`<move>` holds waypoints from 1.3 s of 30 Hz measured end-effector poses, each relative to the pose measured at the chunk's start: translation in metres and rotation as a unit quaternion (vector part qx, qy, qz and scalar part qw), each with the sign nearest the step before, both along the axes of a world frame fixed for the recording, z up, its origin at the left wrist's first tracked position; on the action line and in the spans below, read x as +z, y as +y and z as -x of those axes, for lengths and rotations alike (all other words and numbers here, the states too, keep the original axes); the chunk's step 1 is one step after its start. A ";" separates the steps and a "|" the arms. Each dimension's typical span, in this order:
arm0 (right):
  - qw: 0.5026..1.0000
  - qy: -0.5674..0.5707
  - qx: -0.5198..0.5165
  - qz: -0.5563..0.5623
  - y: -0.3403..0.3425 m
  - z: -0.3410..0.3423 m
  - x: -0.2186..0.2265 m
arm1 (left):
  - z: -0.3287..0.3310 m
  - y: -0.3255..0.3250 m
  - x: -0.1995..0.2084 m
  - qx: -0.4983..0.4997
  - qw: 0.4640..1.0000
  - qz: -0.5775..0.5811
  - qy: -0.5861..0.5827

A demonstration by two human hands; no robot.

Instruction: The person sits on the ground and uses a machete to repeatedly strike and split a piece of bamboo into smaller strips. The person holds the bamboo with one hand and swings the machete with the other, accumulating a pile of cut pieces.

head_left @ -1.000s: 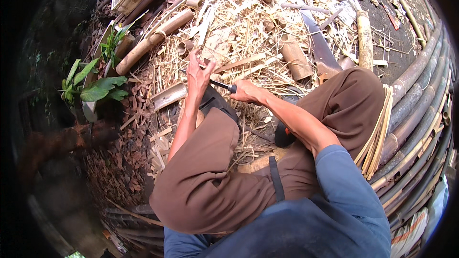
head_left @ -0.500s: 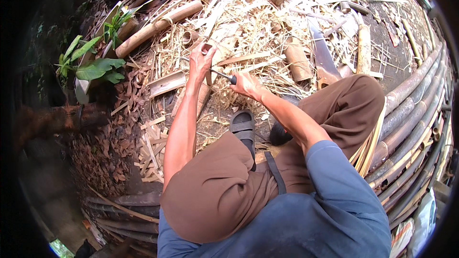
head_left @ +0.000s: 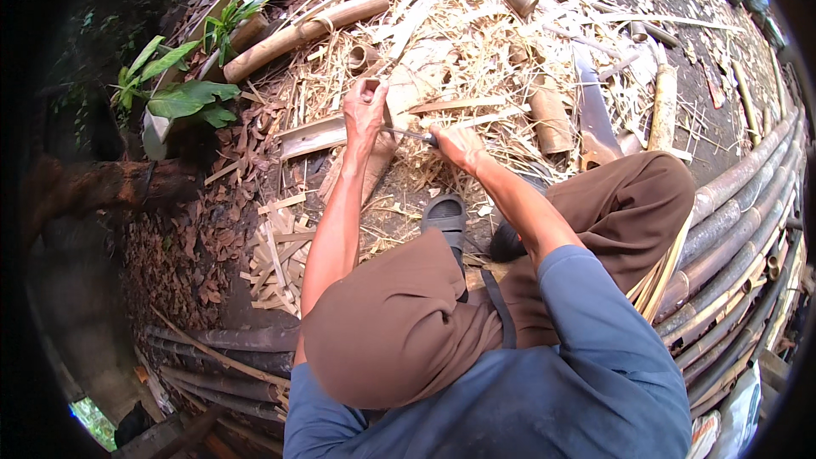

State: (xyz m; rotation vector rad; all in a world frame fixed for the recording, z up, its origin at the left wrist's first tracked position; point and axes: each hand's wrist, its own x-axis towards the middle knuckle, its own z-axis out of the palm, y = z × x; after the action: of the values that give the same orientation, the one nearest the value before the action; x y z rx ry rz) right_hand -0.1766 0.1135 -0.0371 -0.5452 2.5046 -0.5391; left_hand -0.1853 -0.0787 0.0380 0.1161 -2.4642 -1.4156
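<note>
My left hand (head_left: 364, 112) is closed, thumb and fingers pinching a narrow bamboo strip (head_left: 388, 116) seen almost edge-on. In my right hand (head_left: 459, 148) is the dark handle of a knife (head_left: 406, 132), its slim blade pointing left and meeting or crossing the strip just beside the left hand. Most of the strip is hidden by the fingers. Below the hands lies a thick bamboo or wood piece (head_left: 374, 177), partly covered by my left forearm. A split bamboo half (head_left: 311, 138) rests left of the left wrist.
Shavings (head_left: 476, 59) cover the ground ahead. A broad blade with a brown handle (head_left: 593, 110) and a bamboo section (head_left: 551, 119) lie to the right. Cut slats (head_left: 276, 268) are heaped at left. Long bamboo poles (head_left: 722, 229) line the right side; a plant (head_left: 189, 100) grows at left.
The view has shifted slightly, so the surroundings appear a little lower and to the right. The knife now sits nearer level. Both hands keep their grips.
</note>
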 end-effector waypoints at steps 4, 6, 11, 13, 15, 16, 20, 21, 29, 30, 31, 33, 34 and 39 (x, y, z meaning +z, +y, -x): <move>0.988 0.088 0.126 -0.029 0.012 0.008 -0.008 | 0.004 -0.010 0.002 0.049 0.997 -0.013 -0.064; 0.972 0.193 0.089 0.096 0.036 -0.017 -0.011 | 0.004 -0.014 0.006 0.115 0.984 -0.082 -0.105; 0.992 0.021 -0.034 0.119 0.049 -0.091 -0.001 | -0.017 -0.086 0.028 0.249 0.950 -0.182 -0.056; 0.991 -0.024 -0.081 0.102 0.047 -0.109 0.004 | -0.026 -0.109 0.036 0.285 0.939 -0.190 -0.008; 0.982 -0.039 -0.131 0.129 0.039 -0.117 0.009 | -0.040 -0.107 0.038 0.311 0.939 -0.143 0.010; 0.976 -0.036 -0.150 0.151 0.035 -0.118 0.016 | -0.043 -0.106 0.044 0.324 0.938 -0.120 0.022; 0.947 -0.046 -0.216 0.234 0.027 -0.127 0.034 | -0.066 -0.084 0.009 0.332 0.928 -0.163 0.044; 0.936 -0.061 -0.233 0.257 0.026 -0.130 0.035 | -0.074 -0.084 -0.001 0.336 0.931 -0.135 0.036; 0.929 -0.028 -0.223 0.293 0.020 -0.141 0.034 | -0.100 -0.042 -0.023 0.307 0.951 -0.025 -0.010; 0.933 -0.075 -0.204 0.286 0.012 -0.138 0.042 | -0.099 -0.038 -0.024 0.308 0.951 -0.039 0.011; 0.932 -0.095 -0.195 0.291 0.008 -0.137 0.046 | -0.096 -0.033 -0.021 0.311 0.949 0.011 -0.048; 0.925 -0.140 -0.172 0.308 -0.004 -0.138 0.056 | -0.097 -0.026 -0.004 0.314 0.928 0.119 -0.162; 0.922 -0.147 -0.153 0.325 -0.013 -0.140 0.061 | -0.102 -0.027 -0.004 0.307 0.939 0.075 -0.133; 0.912 -0.137 -0.185 0.339 -0.027 -0.137 0.044 | -0.104 -0.026 -0.020 0.272 0.951 0.091 -0.115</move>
State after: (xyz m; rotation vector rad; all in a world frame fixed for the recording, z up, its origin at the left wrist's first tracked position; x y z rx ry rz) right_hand -0.0396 0.0870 0.0071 -0.1986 2.1079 -1.5454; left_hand -0.0810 -0.1045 0.0179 0.8887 -2.4466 -0.9763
